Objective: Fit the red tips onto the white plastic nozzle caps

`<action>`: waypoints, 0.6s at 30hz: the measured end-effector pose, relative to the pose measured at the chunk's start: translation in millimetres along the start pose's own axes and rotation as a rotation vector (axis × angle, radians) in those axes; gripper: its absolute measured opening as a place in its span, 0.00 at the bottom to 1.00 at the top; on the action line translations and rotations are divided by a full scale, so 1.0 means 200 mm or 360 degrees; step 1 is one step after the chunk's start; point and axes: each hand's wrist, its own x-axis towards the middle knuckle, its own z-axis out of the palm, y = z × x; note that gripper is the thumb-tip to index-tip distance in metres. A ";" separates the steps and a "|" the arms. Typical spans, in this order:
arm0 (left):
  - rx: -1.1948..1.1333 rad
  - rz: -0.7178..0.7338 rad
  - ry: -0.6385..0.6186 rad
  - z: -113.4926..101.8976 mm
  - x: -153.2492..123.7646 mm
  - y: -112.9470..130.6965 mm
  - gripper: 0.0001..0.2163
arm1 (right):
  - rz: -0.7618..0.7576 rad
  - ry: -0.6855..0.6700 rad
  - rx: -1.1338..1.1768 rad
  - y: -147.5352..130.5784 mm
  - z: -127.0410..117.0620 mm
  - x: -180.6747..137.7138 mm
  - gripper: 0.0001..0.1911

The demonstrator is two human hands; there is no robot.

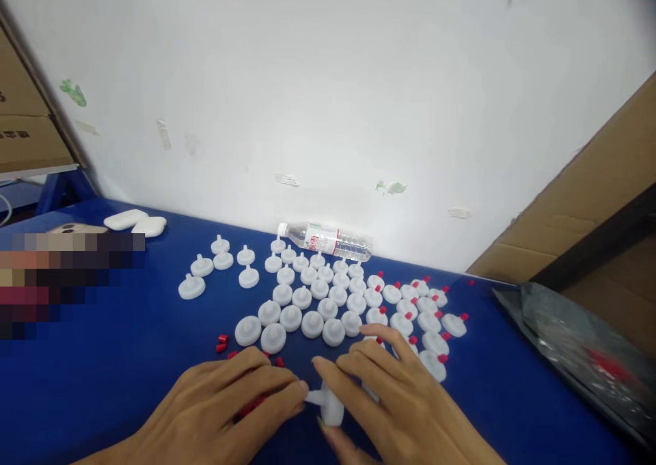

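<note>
My right hand [392, 396] grips a white spout cap [333, 407] by its round base, with the spout pointing left. At the spout's tip, the thumb and fingers of my left hand [225, 400] are pinched together; whatever they hold is hidden. Small red tip caps [251, 405] lie under and beside my left hand, partly covered by it. Beyond both hands, many white spout caps [312, 324] stand with plain spouts up. To the right are spout caps with red tips [432, 366], some partly behind my right fingers.
A clear plastic bottle [353, 244] lies against the wall at the back of the blue table [128, 355]. Two white rounded items [148, 226] sit at the back left. A clear plastic bag [568, 355] and cardboard [558, 212] are on the right.
</note>
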 end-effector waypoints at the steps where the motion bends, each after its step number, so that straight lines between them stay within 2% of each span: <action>1: -0.0010 0.0036 -0.0018 -0.01 0.01 0.00 0.15 | -0.0034 -0.0011 -0.0023 0.00 0.00 0.00 0.14; 4: -0.0084 0.0049 -0.0036 -0.02 0.02 0.00 0.14 | -0.0150 -0.0004 -0.0106 -0.01 0.00 0.02 0.17; 8: -0.0114 -0.0018 0.0089 0.02 0.04 0.00 0.10 | -0.0203 0.0048 -0.0194 -0.02 0.02 0.03 0.21; 13: -0.0173 -0.0035 0.0086 0.05 0.06 0.02 0.15 | -0.0276 0.0074 -0.0199 -0.02 0.05 0.02 0.24; 18: -0.0273 -0.0084 0.0227 0.02 0.11 0.05 0.16 | -0.0302 0.0084 -0.0194 -0.03 0.06 0.03 0.25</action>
